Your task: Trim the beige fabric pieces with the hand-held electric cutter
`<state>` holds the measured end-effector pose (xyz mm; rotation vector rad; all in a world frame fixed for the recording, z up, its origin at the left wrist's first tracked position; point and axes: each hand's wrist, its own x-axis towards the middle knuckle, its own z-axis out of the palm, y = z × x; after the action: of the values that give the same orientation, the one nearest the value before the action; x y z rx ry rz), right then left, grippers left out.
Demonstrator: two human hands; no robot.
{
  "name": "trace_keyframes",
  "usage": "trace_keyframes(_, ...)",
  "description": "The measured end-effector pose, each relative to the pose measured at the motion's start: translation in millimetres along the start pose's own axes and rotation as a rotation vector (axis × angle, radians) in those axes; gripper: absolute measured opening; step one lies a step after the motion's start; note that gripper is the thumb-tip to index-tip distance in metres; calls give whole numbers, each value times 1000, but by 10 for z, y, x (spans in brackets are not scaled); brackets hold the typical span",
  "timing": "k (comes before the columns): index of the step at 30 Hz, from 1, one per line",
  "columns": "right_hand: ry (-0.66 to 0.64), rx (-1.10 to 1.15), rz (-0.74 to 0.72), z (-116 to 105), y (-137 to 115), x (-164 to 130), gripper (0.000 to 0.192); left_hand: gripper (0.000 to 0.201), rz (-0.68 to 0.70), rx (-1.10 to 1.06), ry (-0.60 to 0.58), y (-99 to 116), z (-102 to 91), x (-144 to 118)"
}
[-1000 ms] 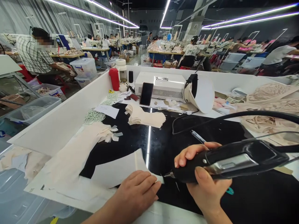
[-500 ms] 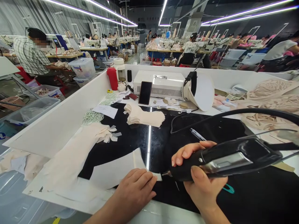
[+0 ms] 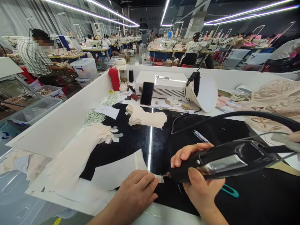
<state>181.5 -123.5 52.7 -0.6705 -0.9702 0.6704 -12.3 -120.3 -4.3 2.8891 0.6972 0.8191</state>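
My left hand point(image 3: 138, 190) presses a white cut piece point(image 3: 112, 170) down on the black tabletop, its fingers close together near the narrow right end. This piece has a cream stripe; I cannot tell paper from fabric. My right hand point(image 3: 199, 184) is wrapped round a thick black corded hand tool point(image 3: 222, 161) with a silver panel. The thin metal tip point(image 3: 166, 175) of the tool meets the piece's narrow end, just right of my left fingers. Beside my right wrist lies a teal looped clip point(image 3: 231, 190). A clear pen point(image 3: 200, 136) rests behind the tool.
Cream fabric stacks lie at the left point(image 3: 72, 153) and towards the back point(image 3: 147, 116). Behind them stand a phone point(image 3: 147, 93), a white metal box point(image 3: 161, 82), a lamp-like white cone point(image 3: 206, 93) and a red cup point(image 3: 114, 79). A black cable point(image 3: 253, 115) arches over the right side.
The tool and my right hand have shifted slightly left and down, bringing the tip onto the piece's narrow end. My left hand stays on the piece. The whole view has shifted slightly.
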Motion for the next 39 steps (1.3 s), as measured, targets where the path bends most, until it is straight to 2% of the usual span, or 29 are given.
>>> trace_keyframes(15,0,13,25,6,16,-17,38,29,-22,83,19,-28,-29,-31)
trace_keyframes(21,4,21,35,16,17,-9,38,37,-26,78,38,-20,-26,-14)
trace_keyframes(39,4,3,26,24,29,-32,39,38,-21,77,41,-25,-44,-9)
